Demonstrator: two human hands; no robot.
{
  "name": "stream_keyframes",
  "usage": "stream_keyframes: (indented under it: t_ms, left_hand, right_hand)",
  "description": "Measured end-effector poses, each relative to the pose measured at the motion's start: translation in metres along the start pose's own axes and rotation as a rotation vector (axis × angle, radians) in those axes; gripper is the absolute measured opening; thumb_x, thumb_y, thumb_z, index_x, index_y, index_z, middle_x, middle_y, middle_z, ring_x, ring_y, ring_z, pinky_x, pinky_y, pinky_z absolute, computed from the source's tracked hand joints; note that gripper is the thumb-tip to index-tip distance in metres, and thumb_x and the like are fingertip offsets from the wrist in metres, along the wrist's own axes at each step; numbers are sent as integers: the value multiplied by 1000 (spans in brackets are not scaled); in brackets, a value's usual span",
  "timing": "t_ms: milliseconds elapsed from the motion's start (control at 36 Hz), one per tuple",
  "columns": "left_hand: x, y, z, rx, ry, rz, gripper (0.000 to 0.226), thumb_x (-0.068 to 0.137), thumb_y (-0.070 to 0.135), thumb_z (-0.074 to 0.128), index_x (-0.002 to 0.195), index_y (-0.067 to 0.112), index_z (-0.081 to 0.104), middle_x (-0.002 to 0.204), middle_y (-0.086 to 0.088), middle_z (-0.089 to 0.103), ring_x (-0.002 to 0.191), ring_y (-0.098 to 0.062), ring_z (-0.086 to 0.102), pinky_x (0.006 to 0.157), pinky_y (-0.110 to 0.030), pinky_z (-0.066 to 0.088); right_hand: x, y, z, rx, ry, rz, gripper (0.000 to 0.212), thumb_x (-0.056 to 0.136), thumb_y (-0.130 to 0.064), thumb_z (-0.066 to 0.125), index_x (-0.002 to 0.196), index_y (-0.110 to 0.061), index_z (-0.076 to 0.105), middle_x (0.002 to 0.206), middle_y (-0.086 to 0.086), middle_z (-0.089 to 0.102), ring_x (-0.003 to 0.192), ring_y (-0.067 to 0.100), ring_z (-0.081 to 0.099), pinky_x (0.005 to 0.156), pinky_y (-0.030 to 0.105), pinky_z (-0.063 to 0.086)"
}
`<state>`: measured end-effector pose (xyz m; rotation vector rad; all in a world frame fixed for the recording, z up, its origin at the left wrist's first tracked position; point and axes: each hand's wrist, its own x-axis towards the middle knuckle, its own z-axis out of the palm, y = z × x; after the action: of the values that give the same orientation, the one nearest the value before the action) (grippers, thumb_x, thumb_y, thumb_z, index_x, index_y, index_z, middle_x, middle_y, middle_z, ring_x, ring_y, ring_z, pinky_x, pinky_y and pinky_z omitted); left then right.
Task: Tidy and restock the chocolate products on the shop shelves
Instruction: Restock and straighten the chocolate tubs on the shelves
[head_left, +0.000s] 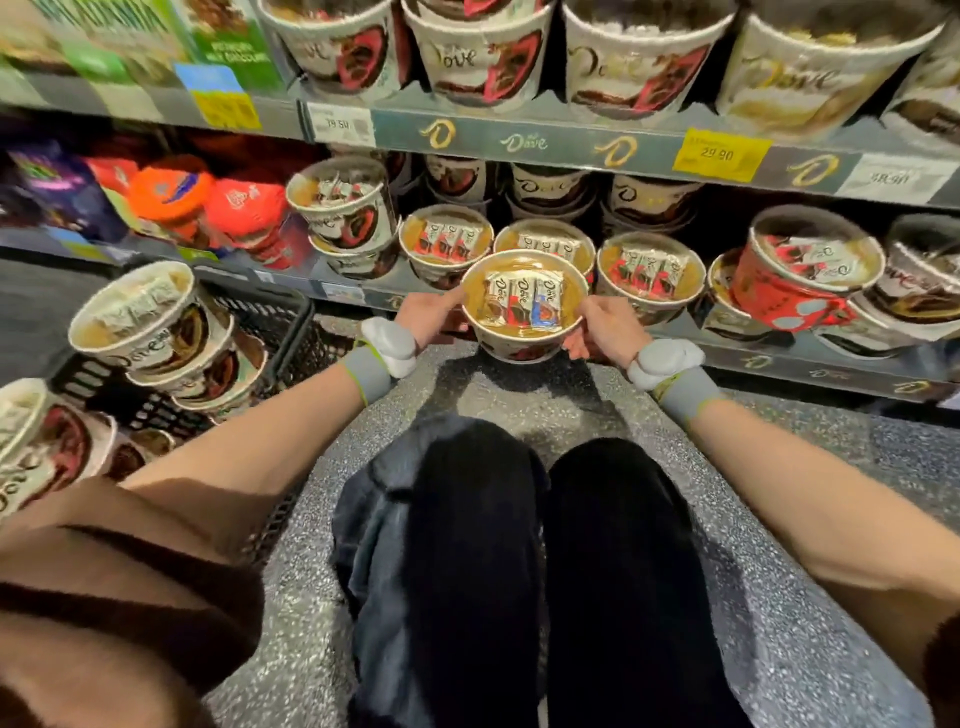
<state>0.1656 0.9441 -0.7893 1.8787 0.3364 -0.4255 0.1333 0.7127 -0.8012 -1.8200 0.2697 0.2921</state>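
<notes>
Shelf tubs (644, 270) crowd the lower shelf front (779, 358); bare floor (519, 395) stays passable below.

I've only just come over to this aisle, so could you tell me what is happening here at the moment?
A person crouching before the shelves holds a Dove chocolate tub between both hands, the left hand and right hand gripping its sides. It is in front of the lower shelf, where similar tubs already sit in a row. More Dove tubs are stacked in a black basket to the person's left.
</notes>
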Motion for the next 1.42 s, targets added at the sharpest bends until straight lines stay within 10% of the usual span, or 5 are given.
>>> stream_keyframes:
  t_ms: [222, 528, 861, 1056, 1417]
  left_hand:
    - [-15, 39, -51, -92, 122, 157, 27, 92, 35, 59, 103, 11, 63, 80, -2, 54, 66, -10, 50, 49, -14, 46]
    - [-35, 98, -117, -369, 143, 121, 44, 91, 60, 45, 87, 17, 54, 88, -5, 62, 83, -24, 63, 77, -38, 56]
    - [-42, 155, -174, -469, 252, 242, 63, 86, 53, 59, 128, 7, 50, 116, -17, 63, 90, -32, 70, 68, -46, 60]
    - [-30, 166, -183, -394, 278, 269, 43, 94, 55, 43, 112, 16, 45, 86, 0, 60, 70, -18, 65, 69, -38, 59]
    - [-8, 198, -203, -344, 281, 356, 38, 96, 51, 42, 112, 16, 46, 91, 2, 59, 84, -21, 65, 74, -39, 59]
  right_hand:
    - [14, -77, 20, 32, 17, -146, 38, 96, -13, 38, 62, -3, 54, 39, 3, 59, 31, 12, 50, 35, 19, 37]
    - [26, -201, 48, 47, -25, -245, 46, 96, -19, 39, 55, -1, 51, 33, 2, 50, 29, 15, 43, 33, 18, 32]
    - [21, -274, 68, 268, -105, -384, 34, 98, -31, 48, 85, -2, 59, 55, 10, 57, 38, 13, 48, 38, 21, 35]
    - [17, -278, 81, 213, -70, -470, 43, 100, -29, 46, 108, 12, 55, 63, 6, 54, 49, 12, 51, 48, 22, 43]
    - [35, -293, 88, 71, -10, -554, 64, 75, 10, 56, 137, 0, 43, 69, 4, 46, 70, 17, 48, 76, 38, 50]
